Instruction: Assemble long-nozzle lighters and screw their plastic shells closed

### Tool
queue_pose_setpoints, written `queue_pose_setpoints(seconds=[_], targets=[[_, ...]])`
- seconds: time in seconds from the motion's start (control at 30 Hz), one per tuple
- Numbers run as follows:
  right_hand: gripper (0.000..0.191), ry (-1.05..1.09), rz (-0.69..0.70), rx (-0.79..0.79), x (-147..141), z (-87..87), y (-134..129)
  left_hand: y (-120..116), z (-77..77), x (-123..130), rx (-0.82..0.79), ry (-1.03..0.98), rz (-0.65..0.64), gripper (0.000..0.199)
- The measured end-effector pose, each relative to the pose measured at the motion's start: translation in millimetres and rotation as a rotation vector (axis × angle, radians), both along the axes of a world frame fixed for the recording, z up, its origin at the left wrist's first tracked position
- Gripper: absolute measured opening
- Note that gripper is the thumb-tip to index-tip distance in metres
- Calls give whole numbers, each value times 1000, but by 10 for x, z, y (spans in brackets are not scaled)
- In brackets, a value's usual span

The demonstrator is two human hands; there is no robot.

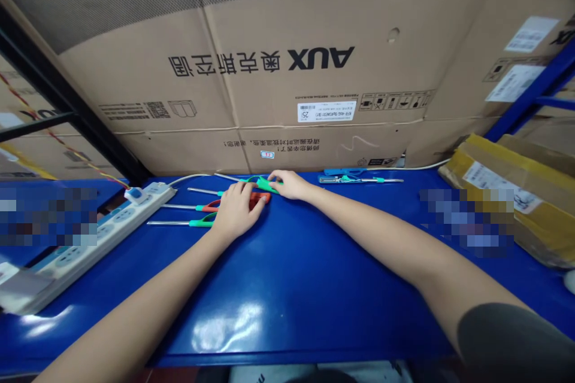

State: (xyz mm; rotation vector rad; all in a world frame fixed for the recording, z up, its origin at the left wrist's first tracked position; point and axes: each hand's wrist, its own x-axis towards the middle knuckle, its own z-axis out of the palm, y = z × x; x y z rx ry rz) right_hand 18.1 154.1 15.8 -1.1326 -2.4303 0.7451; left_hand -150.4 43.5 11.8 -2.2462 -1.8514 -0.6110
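Observation:
Several long-nosed lighters lie side by side on the blue table, metal tips to the left. My left hand (236,209) is bent over their handles, its thumb at the end of an orange-red lighter (260,195); the fingers' undersides are hidden. My right hand (290,184) has its fingers closed on the end of a green lighter (266,184), farthest back in the row. Nearer to me, a red lighter (209,207) and another green lighter (202,223) run partly under my left hand. A blue lighter (344,176) lies apart to the right, pointing right.
A large cardboard box (269,18) with upside-down print stands behind the blue table (305,287). At left lies a white power strip (103,239) with plugs in it. A yellow-taped carton (507,191) sits at right. Dark and blue rack posts frame both sides.

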Motion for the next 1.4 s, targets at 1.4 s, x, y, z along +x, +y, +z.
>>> queue_pose_setpoints(seconds=[1.4], targets=[[21, -372, -166, 366, 2404, 298, -422, 1010, -19, 1464, -99, 71, -492, 38]])
